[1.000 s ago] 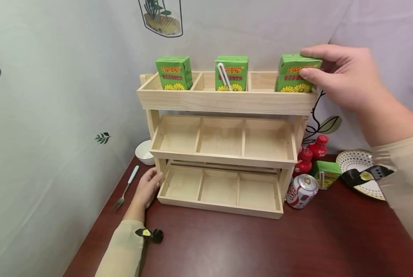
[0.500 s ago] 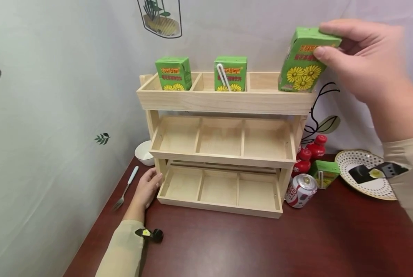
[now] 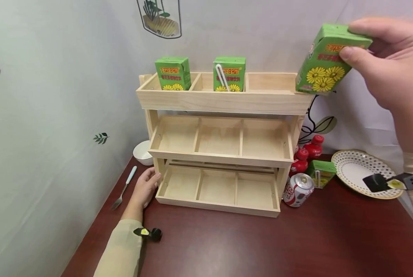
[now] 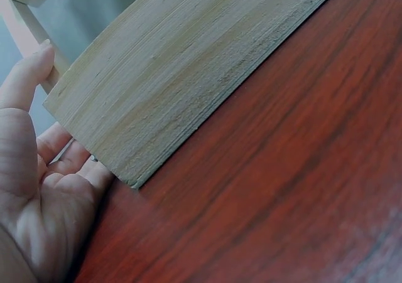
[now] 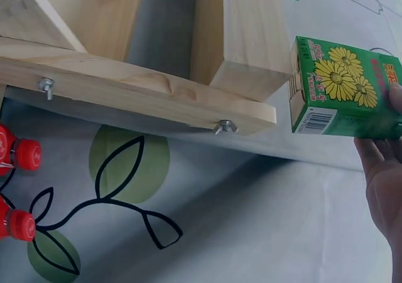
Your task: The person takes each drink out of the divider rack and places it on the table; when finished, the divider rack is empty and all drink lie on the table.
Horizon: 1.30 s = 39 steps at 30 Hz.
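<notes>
My right hand (image 3: 397, 65) pinches a green drink carton (image 3: 327, 63) with yellow flowers, thumb on its front and fingers at the top and far side. The carton tilts to the right, above the right end of the wooden three-tier rack (image 3: 223, 103). In the right wrist view the carton (image 5: 342, 88) is just beyond the rack's end. Two more green cartons stand in the top tier, left (image 3: 173, 73) and middle (image 3: 228, 75). My left hand (image 3: 145, 188) grips the rack's lower left side, thumb in front; in the left wrist view its fingers (image 4: 63, 148) go behind the side panel.
Right of the rack are a can (image 3: 298, 190), red bottles (image 3: 313, 146), another green carton (image 3: 321, 173) and a dotted plate (image 3: 352, 161). A white bowl (image 3: 143, 153) and a fork (image 3: 124, 187) lie to the left. A curtain-like wall (image 3: 268, 34) stands behind.
My right hand has lifted the carton out of the top tier's right compartment and moved it up and to the right, tilting it. My left hand has stayed at the rack's side.
</notes>
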{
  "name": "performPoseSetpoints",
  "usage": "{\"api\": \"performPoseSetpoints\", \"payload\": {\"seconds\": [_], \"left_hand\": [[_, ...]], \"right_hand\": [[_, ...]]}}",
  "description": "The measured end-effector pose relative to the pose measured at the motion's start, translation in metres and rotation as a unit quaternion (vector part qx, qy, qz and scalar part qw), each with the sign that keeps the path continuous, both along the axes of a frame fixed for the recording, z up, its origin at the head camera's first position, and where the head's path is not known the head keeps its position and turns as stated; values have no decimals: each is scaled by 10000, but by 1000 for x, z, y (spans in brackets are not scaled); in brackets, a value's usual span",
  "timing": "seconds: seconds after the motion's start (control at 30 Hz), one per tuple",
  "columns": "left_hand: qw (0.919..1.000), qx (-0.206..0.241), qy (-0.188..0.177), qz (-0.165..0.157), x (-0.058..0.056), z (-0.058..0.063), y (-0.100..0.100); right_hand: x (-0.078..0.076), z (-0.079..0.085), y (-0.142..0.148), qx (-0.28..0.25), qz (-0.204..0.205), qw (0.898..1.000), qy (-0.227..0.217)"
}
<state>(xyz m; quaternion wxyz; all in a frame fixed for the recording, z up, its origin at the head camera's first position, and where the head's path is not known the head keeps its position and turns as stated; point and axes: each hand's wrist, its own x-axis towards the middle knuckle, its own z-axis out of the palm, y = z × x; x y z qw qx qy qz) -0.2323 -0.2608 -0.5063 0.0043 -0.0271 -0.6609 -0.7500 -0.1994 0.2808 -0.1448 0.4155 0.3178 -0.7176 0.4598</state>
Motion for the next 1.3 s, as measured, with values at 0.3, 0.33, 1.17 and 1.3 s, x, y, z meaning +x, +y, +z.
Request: {"api": "performPoseSetpoints", "payload": {"seconds": [0.3,0.33,1.17,1.3], "left_hand": [[10000,83,36,-25,-1,-1,0],[9999,91,46,-12,-1,0,0],[9999,91,126,-4,0,1,3],[9984,441,336,-60,2,2,2]], "right_hand": [[13,-13,13,-1250,1719,9758,-513],[13,-14,15,-1307,1767,9740,-542],[37,-88,76,-1267,1759,9726,-837],[40,-107,87,-1614,2187,9565,-1057]]}}
